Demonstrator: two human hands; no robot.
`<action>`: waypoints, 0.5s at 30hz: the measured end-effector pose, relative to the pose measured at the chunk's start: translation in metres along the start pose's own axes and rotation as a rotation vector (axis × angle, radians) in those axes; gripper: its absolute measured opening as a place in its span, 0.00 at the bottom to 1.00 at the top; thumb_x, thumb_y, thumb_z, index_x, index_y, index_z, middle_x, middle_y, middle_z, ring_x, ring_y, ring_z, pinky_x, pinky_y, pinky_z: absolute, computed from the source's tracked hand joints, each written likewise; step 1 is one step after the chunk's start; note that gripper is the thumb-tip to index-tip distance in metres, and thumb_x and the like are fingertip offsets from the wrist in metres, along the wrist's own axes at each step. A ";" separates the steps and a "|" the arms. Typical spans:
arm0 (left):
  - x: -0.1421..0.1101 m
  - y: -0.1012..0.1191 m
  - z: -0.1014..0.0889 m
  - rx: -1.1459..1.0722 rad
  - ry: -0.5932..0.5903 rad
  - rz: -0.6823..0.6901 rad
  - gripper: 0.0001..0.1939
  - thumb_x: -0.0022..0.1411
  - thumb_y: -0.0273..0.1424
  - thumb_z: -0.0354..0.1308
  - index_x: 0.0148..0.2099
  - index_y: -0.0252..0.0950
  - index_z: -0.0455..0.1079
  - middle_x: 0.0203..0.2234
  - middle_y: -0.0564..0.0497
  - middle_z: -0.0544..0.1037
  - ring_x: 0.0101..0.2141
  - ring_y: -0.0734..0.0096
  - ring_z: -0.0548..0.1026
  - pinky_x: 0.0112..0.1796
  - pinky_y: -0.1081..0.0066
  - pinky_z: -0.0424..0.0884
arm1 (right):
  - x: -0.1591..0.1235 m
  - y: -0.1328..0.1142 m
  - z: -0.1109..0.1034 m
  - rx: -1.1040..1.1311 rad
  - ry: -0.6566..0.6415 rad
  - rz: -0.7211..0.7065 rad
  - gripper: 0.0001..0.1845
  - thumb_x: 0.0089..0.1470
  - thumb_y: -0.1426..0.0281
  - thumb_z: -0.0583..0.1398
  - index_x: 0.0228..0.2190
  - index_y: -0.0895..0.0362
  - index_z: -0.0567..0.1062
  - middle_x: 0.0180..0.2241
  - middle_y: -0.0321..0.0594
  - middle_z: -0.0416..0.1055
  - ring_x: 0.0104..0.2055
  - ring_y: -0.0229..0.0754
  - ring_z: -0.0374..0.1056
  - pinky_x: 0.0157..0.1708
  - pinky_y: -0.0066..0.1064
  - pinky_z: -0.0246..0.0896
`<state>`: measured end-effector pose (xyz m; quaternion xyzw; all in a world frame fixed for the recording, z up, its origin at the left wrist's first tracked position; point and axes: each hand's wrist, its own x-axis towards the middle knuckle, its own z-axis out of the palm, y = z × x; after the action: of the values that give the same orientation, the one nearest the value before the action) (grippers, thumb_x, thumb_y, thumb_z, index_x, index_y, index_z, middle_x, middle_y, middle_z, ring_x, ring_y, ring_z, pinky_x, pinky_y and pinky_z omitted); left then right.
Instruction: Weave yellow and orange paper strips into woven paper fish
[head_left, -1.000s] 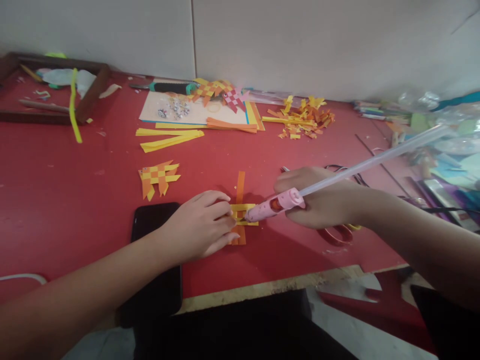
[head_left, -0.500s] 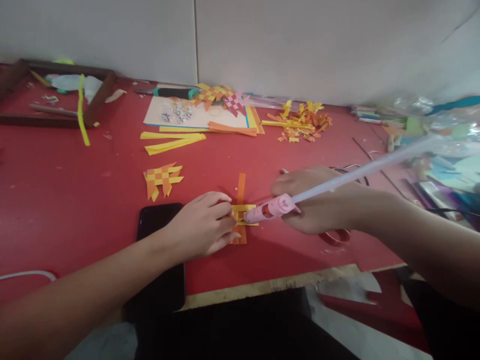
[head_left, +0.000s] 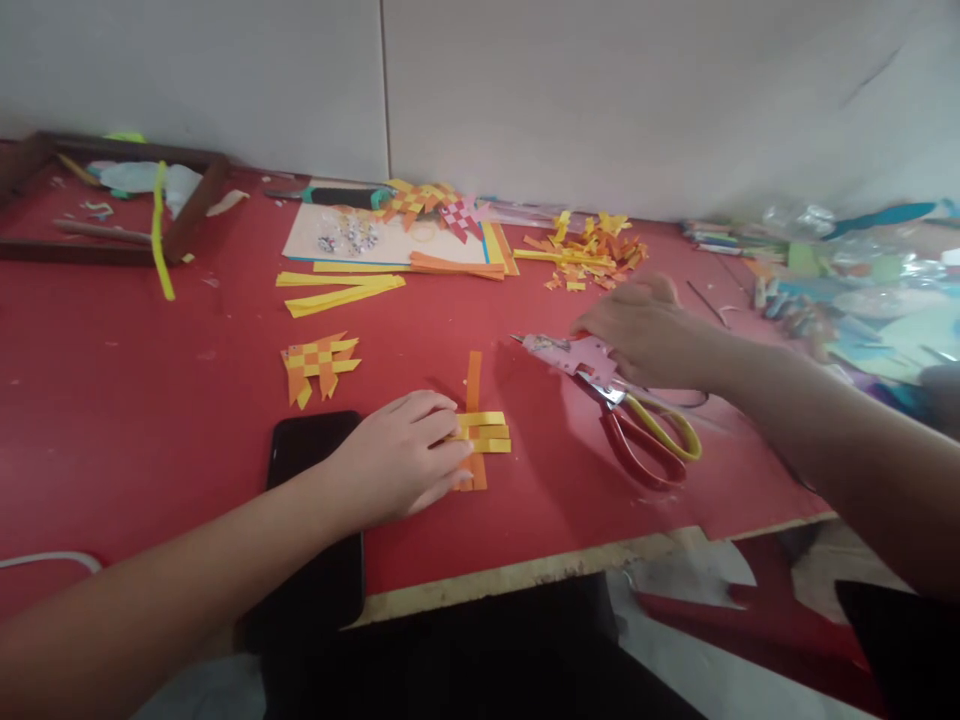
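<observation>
Woven paper piece (head_left: 484,433), one, of flat yellow and orange strips crossed at right angles, the ends loose, one long orange strip standing out toward twelve o'clock; location, near edge of the smooth red tabletop (head_left: 540,510). Left hand (head_left: 409,450): fingers bent and lying on its nine-o'clock side; whether they pinch or merely press, cannot tell. Right hand (head_left: 641,335): between one and two o'clock of the weave, closed about the rear of a pink glue gun (head_left: 574,356), metal nozzle toward ten. Scissors (head_left: 611,396), steel, with red and yellow looped handles, at three, partly beneath the gun. Black slab-shaped phone (head_left: 326,575), glossy, at eight. Checkered paper fish (head_left: 321,360), pointed fins, near ten. Yellow paper strips (head_left: 345,290), long, between ten and eleven. Heap of paper offcuts (head_left: 604,255), yellow and orange, at one. Dark wooden frame (head_left: 196,220), rectangular, well apart at ten.
</observation>
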<state>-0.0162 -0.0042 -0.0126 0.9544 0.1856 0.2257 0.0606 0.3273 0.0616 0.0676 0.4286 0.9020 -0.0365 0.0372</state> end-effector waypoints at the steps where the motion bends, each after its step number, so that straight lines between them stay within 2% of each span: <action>1: 0.000 0.000 0.000 0.003 0.008 0.007 0.11 0.68 0.32 0.57 0.41 0.32 0.78 0.34 0.43 0.79 0.44 0.52 0.76 0.46 0.54 0.78 | 0.000 0.003 0.007 -0.082 -0.027 -0.027 0.20 0.49 0.83 0.55 0.40 0.51 0.74 0.33 0.47 0.73 0.41 0.50 0.58 0.42 0.43 0.43; 4: 0.000 0.001 0.000 0.002 0.034 0.013 0.12 0.69 0.32 0.55 0.40 0.31 0.78 0.33 0.42 0.79 0.40 0.54 0.78 0.43 0.54 0.79 | 0.003 0.005 0.021 -0.239 -0.043 -0.037 0.24 0.53 0.84 0.51 0.48 0.56 0.73 0.44 0.55 0.74 0.47 0.53 0.60 0.47 0.46 0.45; 6: 0.000 0.001 0.001 0.000 0.053 0.003 0.14 0.70 0.32 0.54 0.39 0.30 0.77 0.33 0.41 0.80 0.38 0.55 0.79 0.42 0.55 0.79 | 0.008 0.000 0.029 -0.178 0.072 0.008 0.24 0.53 0.85 0.50 0.46 0.57 0.74 0.47 0.57 0.73 0.51 0.55 0.60 0.50 0.48 0.47; 8: 0.000 0.001 0.001 -0.002 0.066 -0.006 0.15 0.71 0.33 0.52 0.38 0.30 0.77 0.32 0.41 0.81 0.37 0.57 0.80 0.40 0.56 0.80 | 0.015 -0.011 0.035 -0.056 0.244 0.066 0.22 0.52 0.83 0.51 0.43 0.56 0.75 0.47 0.54 0.74 0.53 0.55 0.62 0.53 0.49 0.49; 10: 0.000 0.001 0.002 -0.005 0.077 -0.012 0.15 0.71 0.32 0.52 0.37 0.30 0.77 0.32 0.41 0.81 0.37 0.57 0.80 0.40 0.57 0.80 | 0.024 -0.029 0.042 0.038 0.339 0.102 0.20 0.52 0.81 0.52 0.43 0.56 0.75 0.44 0.49 0.75 0.51 0.53 0.66 0.53 0.47 0.55; 11: 0.000 0.001 0.002 -0.008 0.079 -0.012 0.15 0.71 0.32 0.52 0.37 0.30 0.77 0.32 0.41 0.81 0.37 0.57 0.80 0.41 0.56 0.80 | 0.028 -0.041 0.044 0.086 0.349 0.106 0.17 0.54 0.78 0.53 0.43 0.56 0.75 0.43 0.47 0.76 0.49 0.51 0.68 0.51 0.45 0.59; 13: 0.000 0.001 0.001 -0.016 0.080 -0.009 0.14 0.70 0.31 0.53 0.37 0.29 0.77 0.32 0.41 0.82 0.37 0.56 0.81 0.41 0.56 0.80 | 0.036 -0.066 0.049 0.355 0.367 0.172 0.14 0.55 0.74 0.56 0.43 0.56 0.74 0.41 0.45 0.77 0.46 0.49 0.72 0.48 0.42 0.64; 15: 0.001 0.001 0.001 -0.023 0.070 -0.007 0.14 0.69 0.31 0.54 0.37 0.28 0.78 0.31 0.41 0.82 0.37 0.56 0.81 0.41 0.56 0.81 | 0.043 -0.088 0.053 0.629 0.301 0.238 0.16 0.57 0.67 0.59 0.47 0.55 0.72 0.43 0.44 0.78 0.43 0.46 0.74 0.42 0.38 0.67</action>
<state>-0.0144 -0.0048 -0.0125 0.9445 0.1883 0.2610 0.0655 0.2341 0.0340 0.0141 0.5213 0.7860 -0.2441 -0.2256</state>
